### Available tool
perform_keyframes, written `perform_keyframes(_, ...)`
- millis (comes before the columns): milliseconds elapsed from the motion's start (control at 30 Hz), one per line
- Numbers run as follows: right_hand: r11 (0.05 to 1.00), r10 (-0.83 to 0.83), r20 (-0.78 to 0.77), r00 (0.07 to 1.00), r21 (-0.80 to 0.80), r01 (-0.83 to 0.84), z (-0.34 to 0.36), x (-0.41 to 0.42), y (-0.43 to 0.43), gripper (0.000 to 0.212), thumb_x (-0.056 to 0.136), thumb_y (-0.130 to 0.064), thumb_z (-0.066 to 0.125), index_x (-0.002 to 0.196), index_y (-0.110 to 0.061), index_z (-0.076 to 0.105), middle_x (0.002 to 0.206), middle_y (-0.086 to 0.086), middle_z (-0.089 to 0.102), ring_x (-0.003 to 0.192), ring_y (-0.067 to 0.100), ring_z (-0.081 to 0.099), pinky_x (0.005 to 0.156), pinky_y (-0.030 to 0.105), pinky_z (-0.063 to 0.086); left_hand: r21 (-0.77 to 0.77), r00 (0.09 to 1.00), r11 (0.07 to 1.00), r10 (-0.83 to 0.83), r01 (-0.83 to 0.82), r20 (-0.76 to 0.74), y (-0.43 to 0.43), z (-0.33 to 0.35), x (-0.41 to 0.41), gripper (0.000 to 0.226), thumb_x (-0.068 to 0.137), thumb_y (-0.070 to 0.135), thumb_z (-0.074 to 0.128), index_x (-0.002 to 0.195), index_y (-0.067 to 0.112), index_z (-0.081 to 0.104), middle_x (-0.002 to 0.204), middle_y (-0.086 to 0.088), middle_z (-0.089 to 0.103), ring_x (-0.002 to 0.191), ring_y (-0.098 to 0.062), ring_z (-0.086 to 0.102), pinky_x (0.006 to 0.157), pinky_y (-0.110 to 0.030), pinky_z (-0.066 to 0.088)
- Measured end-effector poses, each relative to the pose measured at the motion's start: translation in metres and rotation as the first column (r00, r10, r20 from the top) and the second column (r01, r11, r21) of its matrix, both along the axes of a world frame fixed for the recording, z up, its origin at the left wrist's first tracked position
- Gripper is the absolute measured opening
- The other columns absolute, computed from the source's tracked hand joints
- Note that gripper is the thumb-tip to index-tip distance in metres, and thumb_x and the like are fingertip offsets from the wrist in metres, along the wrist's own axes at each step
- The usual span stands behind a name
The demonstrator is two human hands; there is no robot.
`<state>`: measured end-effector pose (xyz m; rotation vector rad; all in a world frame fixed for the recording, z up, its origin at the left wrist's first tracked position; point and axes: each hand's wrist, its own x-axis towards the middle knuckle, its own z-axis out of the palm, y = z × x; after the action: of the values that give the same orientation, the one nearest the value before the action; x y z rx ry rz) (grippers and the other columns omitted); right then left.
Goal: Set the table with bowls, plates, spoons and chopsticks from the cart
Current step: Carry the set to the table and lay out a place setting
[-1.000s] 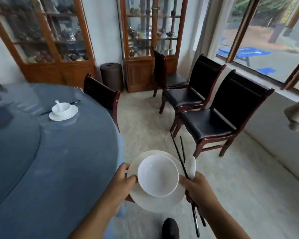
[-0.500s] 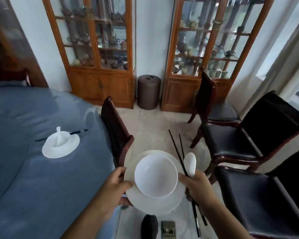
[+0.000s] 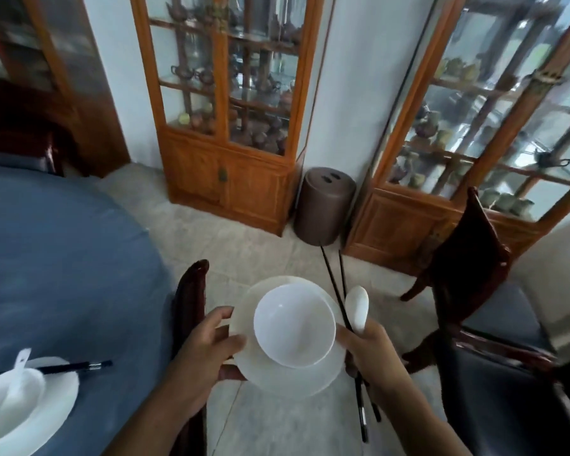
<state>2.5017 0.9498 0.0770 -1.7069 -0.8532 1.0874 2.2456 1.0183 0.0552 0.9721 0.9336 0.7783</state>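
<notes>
round blue-clothed counter [image 3: 63, 258] at left, carrying one laid setting [image 3: 58, 408] near its lower edge. behind, on the tiled floor [image 3: 244, 245], stand two glazed wooden cabinets [image 3: 227, 126] and a brown bin [image 3: 324, 205]. the left hand [image 3: 208, 347] grips the rim of a white plate [image 3: 293, 378], held above the floor, with a white bowl [image 3: 293, 327] resting on it. the right hand [image 3: 372, 353] clasps black chopsticks [image 3: 334, 286] and a white spoon [image 3: 357, 307], its thumb seemingly against the plate.

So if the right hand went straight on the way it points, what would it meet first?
Probably the brown bin; the chopsticks in the right hand aim there, though depth is unclear.
</notes>
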Motion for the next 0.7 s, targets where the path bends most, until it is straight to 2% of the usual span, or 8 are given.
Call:
perform_keyframes(67, 0.999, 0.044, -0.015, 0.999, -0.009, -0.045, -0.006, 0.016, 0.056, 0.026, 0.090, -0.015, 0.068, 0.070, -0.006, 0.054, 0.052, 0.007, 0.039, 0.041, 0.016, 0.034, 0.041, 0.027, 0.027, -0.014, 0.997, 0.997, 0.071, -0.071, 0.004, 0.039, -0.005, 0.014, 0.034, 0.089, 0.001, 0.064, 0.106, 0.029, 0.069, 0.097, -0.010, 0.075, 0.080, -0.029, 0.074, 0.055, -0.039, 0.058)
perform_keyframes(200, 0.984, 0.173, -0.050, 0.984, -0.026, -0.174, -0.028, 0.044, 0.178, 0.030, 0.089, -0.017, 0.070, 0.065, -0.013, 0.052, 0.051, 0.005, 0.037, 0.040, 0.016, 0.032, 0.039, 0.025, 0.028, -0.047, 0.970, 0.970, 0.241, -0.240, 0.015, 0.121, -0.021, 0.036, 0.033, 0.075, 0.012, 0.069, 0.103, 0.031, 0.070, 0.101, -0.007, 0.076, 0.088, -0.031, 0.075, 0.061, -0.046, 0.060)
perform_keyframes(300, 0.949, 0.315, -0.021, 0.949, -0.027, -0.315, -0.037, 0.061, 0.280, 0.028, 0.089, -0.017, 0.070, 0.066, -0.012, 0.054, 0.049, 0.004, 0.039, 0.039, 0.016, 0.035, 0.038, 0.024, 0.029, -0.048, 0.921, 0.920, 0.389, -0.390, -0.030, 0.183, -0.037, 0.054, 0.031, 0.087, 0.002, 0.064, 0.108, 0.024, 0.068, 0.101, -0.009, 0.075, 0.084, -0.031, 0.074, 0.060, -0.044, 0.060)
perform_keyframes(400, 0.878, 0.476, -0.011, 0.879, -0.044, -0.476, -0.031, 0.064, 0.376, 0.028, 0.089, -0.018, 0.070, 0.066, -0.014, 0.053, 0.049, 0.005, 0.041, 0.038, 0.016, 0.038, 0.038, 0.023, 0.030, -0.083, 0.844, 0.840, 0.537, -0.536, -0.017, 0.236, -0.037, 0.066, 0.032, 0.090, -0.001, 0.062, 0.106, 0.026, 0.068, 0.098, -0.008, 0.076, 0.077, -0.029, 0.075, 0.054, -0.038, 0.059)
perform_keyframes(467, 0.821, 0.566, -0.025, 0.824, -0.074, -0.566, -0.025, 0.057, 0.433, 0.025, 0.087, -0.018, 0.070, 0.070, -0.013, 0.053, 0.053, 0.007, 0.040, 0.041, 0.016, 0.037, 0.040, 0.025, 0.029, -0.099, 0.786, 0.781, 0.618, -0.616, -0.019, 0.268, -0.032, 0.068, 0.032, 0.079, 0.007, 0.070, 0.105, 0.025, 0.069, 0.098, -0.010, 0.076, 0.077, -0.030, 0.075, 0.057, -0.041, 0.060)
perform_keyframes(567, 0.735, 0.670, -0.041, 0.741, -0.102, -0.671, -0.019, 0.036, 0.514, 0.021, 0.087, -0.018, 0.071, 0.074, -0.010, 0.056, 0.055, 0.007, 0.044, 0.040, 0.015, 0.039, 0.040, 0.025, 0.031, -0.101, 0.708, 0.704, 0.707, -0.703, -0.003, 0.318, -0.024, 0.060, 0.039, 0.069, 0.012, 0.067, 0.107, 0.022, 0.068, 0.101, -0.017, 0.073, 0.077, -0.032, 0.073, 0.059, -0.045, 0.061)
perform_keyframes(700, 0.659, 0.744, -0.056, 0.666, -0.104, -0.745, -0.027, -0.011, 0.616, 0.018, 0.086, -0.015, 0.071, 0.078, -0.009, 0.056, 0.051, 0.003, 0.046, 0.038, 0.014, 0.042, 0.038, 0.024, 0.034, -0.079, 0.619, 0.617, 0.785, -0.783, -0.010, 0.393, -0.030, 0.033, 0.034, 0.078, 0.001, 0.066, 0.109, 0.015, 0.063, 0.097, -0.018, 0.073, 0.071, -0.028, 0.073, 0.054, -0.040, 0.059)
